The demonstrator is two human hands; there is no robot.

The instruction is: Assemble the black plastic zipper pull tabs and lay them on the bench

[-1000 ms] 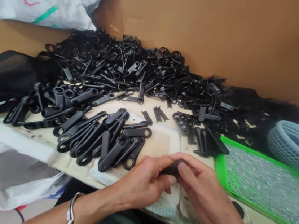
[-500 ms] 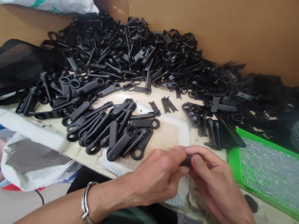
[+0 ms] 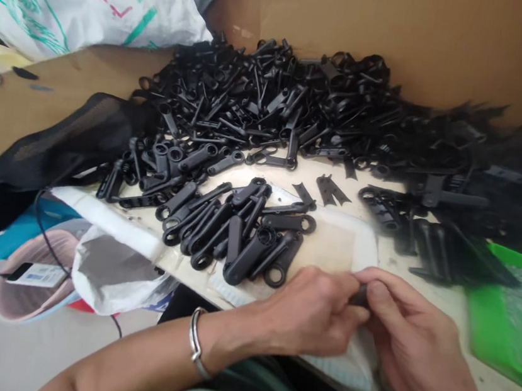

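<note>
My left hand (image 3: pixel 315 313), with a silver bracelet (image 3: pixel 196 343) on its wrist, pinches one end of a small black plastic part (image 3: pixel 360 295). My right hand (image 3: pixel 415 338) grips the same part from the other side, thumb on top. Fingers cover most of the part, so its full shape is hidden. Left of the hands lies a group of black plastic arms with ring ends (image 3: pixel 248 241). Beyond them rest a few flat notched black pieces (image 3: pixel 331 190).
A large heap of black plastic parts (image 3: pixel 253 102) lies against the cardboard wall (image 3: pixel 405 29). At right stands a green tray (image 3: pixel 487 325) of small clear or metallic pieces. A white printed sack (image 3: pixel 98 4) is at upper left, a pink basket (image 3: pixel 14 301) and white bag (image 3: pixel 106 291) below.
The view has swung left, so the heap, tray and hands appear farther right and more of the sack shows. Both hands keep hold of the black part.
</note>
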